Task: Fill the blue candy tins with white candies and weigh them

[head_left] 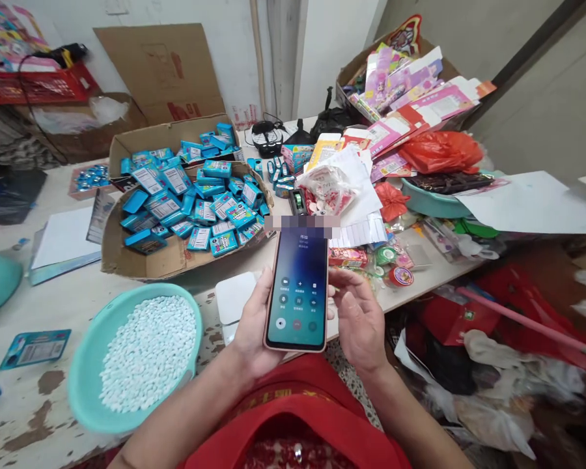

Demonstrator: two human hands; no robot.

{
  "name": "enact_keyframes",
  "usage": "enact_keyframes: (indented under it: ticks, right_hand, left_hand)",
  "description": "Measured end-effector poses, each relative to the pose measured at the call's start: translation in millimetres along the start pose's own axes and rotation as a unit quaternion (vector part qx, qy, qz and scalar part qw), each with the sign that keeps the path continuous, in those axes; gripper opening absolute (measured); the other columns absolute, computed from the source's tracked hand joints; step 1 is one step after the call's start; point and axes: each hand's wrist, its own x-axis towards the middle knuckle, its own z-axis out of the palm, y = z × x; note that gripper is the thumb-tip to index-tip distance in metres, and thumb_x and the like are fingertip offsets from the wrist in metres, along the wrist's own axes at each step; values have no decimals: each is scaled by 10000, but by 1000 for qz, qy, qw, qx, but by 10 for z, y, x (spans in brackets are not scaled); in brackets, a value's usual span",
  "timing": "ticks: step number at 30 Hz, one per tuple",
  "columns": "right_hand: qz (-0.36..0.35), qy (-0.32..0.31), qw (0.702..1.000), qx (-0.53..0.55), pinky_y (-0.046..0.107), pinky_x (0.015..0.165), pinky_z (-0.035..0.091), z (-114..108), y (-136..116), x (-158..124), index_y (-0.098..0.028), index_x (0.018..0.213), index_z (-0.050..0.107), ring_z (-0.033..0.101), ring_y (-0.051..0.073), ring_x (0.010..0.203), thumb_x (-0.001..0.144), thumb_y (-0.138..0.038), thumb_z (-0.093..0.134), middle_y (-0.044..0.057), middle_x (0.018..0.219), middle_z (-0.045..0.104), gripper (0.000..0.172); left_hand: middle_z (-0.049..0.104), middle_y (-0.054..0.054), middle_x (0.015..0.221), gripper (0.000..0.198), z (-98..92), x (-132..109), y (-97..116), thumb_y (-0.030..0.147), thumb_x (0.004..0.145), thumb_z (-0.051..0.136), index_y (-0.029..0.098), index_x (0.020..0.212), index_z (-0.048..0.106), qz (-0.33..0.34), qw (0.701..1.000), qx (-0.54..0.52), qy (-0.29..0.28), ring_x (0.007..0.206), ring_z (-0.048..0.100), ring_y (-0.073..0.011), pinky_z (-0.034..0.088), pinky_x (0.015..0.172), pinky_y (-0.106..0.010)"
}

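My left hand (256,329) is closed round a smartphone (297,286), gripping its left edge and back. The phone's lit screen faces me and displays a call screen with several round buttons; a blurred patch covers its top end. Just right of the phone, my right hand (360,319) is loosely curved, with the fingers bent and apart. Its fingertips come close to the phone's right edge; whether they touch cannot be told. On the table to the left stands a turquoise basin (81,384) full of small pale tablets (149,352). A white flat object (235,301) lies beside my left hand.
Behind the basin, a cardboard box (114,251) holds many blue packs (205,212). Colourful flattened cartons (410,127) and a red plastic bag (439,153) are heaped at right. A single blue pack (36,348) lies far left. Below the table's right edge are bags and cloth.
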Motion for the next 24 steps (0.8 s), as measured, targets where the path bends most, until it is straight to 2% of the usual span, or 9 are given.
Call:
enact_keyframes:
  ticks: [2,4,6,9,12,19,22,24]
  right_hand:
    - [-90,45,993,-68,460,911,494,-67,-37,-7,-224,1200,531,589,243,1083,875,-354,551,102,1156,604,351]
    - [-199,60,967,-149,522,970,440,-150,-96,-16,-219,1184,538,556,271,1132,840,-334,591,95,1134,607,367]
    - [-287,37,931,-221,541,960,438,-229,-163,-16,-220,1142,546,553,280,1134,837,-327,585,83,1090,635,325]
    - [-364,-17,882,-299,487,909,478,-315,-238,7,-223,1043,544,580,248,1094,856,-290,566,64,1035,688,199]
    - [-387,-45,860,-330,462,919,469,-366,-247,47,-218,945,532,566,243,1119,860,-303,580,57,967,725,129]
    - [-375,-55,861,-339,462,965,419,-521,-187,168,-237,875,539,509,244,1201,851,-362,595,26,934,742,140]
    - [-363,-40,875,-317,462,956,429,-623,-124,221,-233,909,533,523,250,1183,843,-338,611,34,980,728,146]
    - [-329,2,903,-276,479,964,428,-694,-46,267,-233,990,530,525,256,1175,816,-306,645,49,1043,700,221]
  left_hand:
    - [682,-176,1036,673,15,72,-21,589,919,279,71,1241,564,-9,1000,6,7,802,672,-240,505,775,-365]
    - [683,-175,1040,667,31,142,-31,581,925,274,67,1232,568,-16,1000,11,17,804,674,-235,503,798,-367]
    - [688,-171,1034,659,57,209,-33,566,934,267,57,1206,584,-10,999,10,30,814,675,-225,497,833,-362]
    - [689,-175,1039,667,110,313,-28,567,933,272,43,1181,600,-3,999,15,31,840,674,-224,490,852,-348]
    - [684,-189,1049,690,163,426,-34,579,926,272,32,1196,595,-12,999,28,26,861,675,-243,484,867,-368]
    - [696,-173,1029,652,244,713,-122,567,925,309,63,1238,579,-1,999,29,41,930,669,-264,465,921,-390]
    - [699,-166,1026,644,268,826,-155,566,925,312,75,1255,569,-6,999,28,39,929,671,-263,468,919,-389]
    - [698,-162,1030,637,282,893,-170,562,926,311,83,1259,567,-10,999,28,24,910,676,-259,475,904,-387]
